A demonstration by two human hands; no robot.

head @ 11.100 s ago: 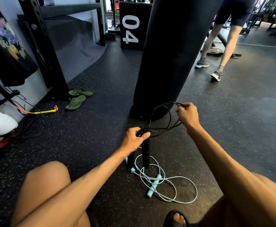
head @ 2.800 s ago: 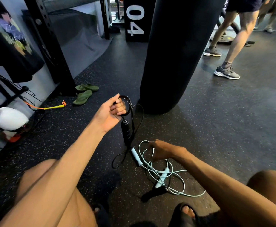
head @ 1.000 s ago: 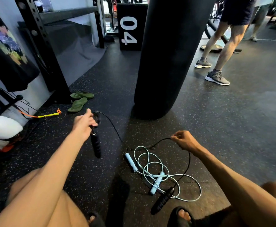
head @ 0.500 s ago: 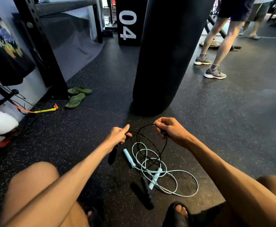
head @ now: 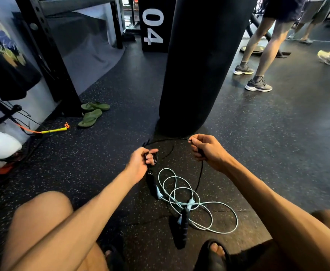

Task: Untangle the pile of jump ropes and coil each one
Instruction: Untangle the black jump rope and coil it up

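Observation:
A black jump rope (head: 172, 140) arcs between both hands above the rubber floor. My left hand (head: 140, 163) is shut on small loops of its cord, and one black handle (head: 151, 182) hangs below it. My right hand (head: 207, 149) is shut on the cord farther along; from there the cord drops to the second black handle (head: 183, 229), which hangs low near my feet. Under them a pale blue jump rope (head: 211, 214) lies in loose loops on the floor, its two blue handles partly hidden by the black handles.
A black punching bag (head: 197, 65) hangs just beyond my hands. Green flip-flops (head: 90, 114) and a yellow-orange rope handle (head: 52, 130) lie at left by a black rack post (head: 48, 61). People's legs (head: 258, 61) move at far right. My knees and sandalled feet frame the bottom.
Both hands have moved apart and the black cord now arcs between them. The second black handle has lifted off the floor and hangs from the cord.

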